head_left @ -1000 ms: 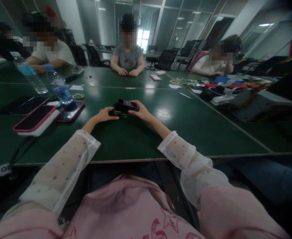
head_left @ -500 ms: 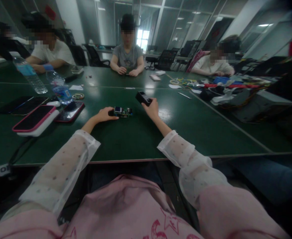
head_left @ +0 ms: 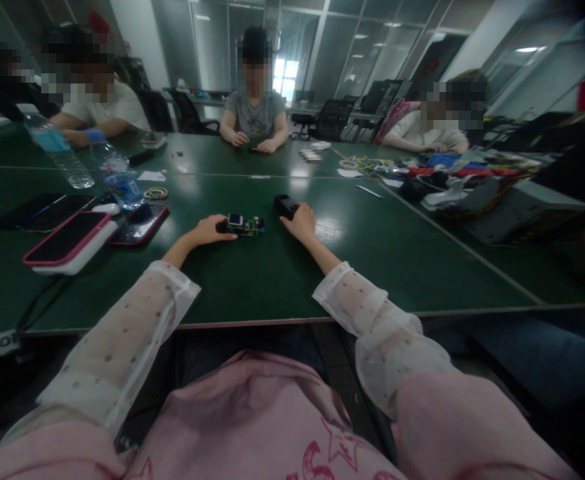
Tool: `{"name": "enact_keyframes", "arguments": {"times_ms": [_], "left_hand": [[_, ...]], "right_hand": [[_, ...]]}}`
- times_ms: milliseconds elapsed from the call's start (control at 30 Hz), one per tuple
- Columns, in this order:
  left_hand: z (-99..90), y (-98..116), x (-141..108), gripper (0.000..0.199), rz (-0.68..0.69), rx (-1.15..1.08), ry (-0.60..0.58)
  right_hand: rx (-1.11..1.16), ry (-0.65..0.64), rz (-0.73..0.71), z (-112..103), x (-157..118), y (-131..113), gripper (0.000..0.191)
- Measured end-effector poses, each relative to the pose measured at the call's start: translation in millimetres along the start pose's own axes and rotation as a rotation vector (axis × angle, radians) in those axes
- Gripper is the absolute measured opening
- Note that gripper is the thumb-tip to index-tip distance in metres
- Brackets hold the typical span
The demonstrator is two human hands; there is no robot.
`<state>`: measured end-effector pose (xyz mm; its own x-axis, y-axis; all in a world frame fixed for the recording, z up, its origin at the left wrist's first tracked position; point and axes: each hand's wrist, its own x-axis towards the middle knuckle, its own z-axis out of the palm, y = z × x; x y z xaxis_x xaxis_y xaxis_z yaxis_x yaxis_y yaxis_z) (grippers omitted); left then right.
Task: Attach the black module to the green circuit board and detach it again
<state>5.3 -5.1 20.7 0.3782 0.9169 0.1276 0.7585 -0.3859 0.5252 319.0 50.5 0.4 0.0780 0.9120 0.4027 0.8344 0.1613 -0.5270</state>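
My left hand (head_left: 210,230) grips the left end of a green circuit board (head_left: 250,225) that carries a small screen (head_left: 235,219). Fingers and thumb are closed round that end, just above the green table (head_left: 242,287). To the right, my right hand (head_left: 300,221) is closed on a black case (head_left: 285,205), whose far left part sticks out past the fingers. Board and case are apart from each other. Part of the case is hidden under my right hand.
At left lie a pink-edged phone on a white box (head_left: 70,241), another phone (head_left: 140,223), a white mouse (head_left: 106,209) and two bottles (head_left: 117,177). A pen (head_left: 370,192), wires and a metal box (head_left: 517,212) are at right. People sit across the table.
The black case in my right hand has tilted and come down lower, and the hand has turned with it. My left hand and the circuit board have barely moved.
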Motion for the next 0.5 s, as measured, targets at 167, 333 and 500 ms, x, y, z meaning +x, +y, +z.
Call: {"name": "enact_keyframes", "arguments": {"times_ms": [167,333,500], "left_hand": [[-0.4,2.5,-1.1,0.065,-0.012,0.012,0.004],[-2.3,7.6,-3.3,0.063,-0.022,-0.006,-0.006],[-2.6,8.0,-3.6,0.063,-0.022,-0.011,-0.005]], "right_hand": [[-0.083,-0.010,0.005,-1.1,-1.4,-1.8,0.063],[-0.089,-0.010,0.009,-1.5,-1.7,-2.2,0.064],[-0.062,-0.001,0.004,0.2,-1.5,-1.6,0.066]]}}
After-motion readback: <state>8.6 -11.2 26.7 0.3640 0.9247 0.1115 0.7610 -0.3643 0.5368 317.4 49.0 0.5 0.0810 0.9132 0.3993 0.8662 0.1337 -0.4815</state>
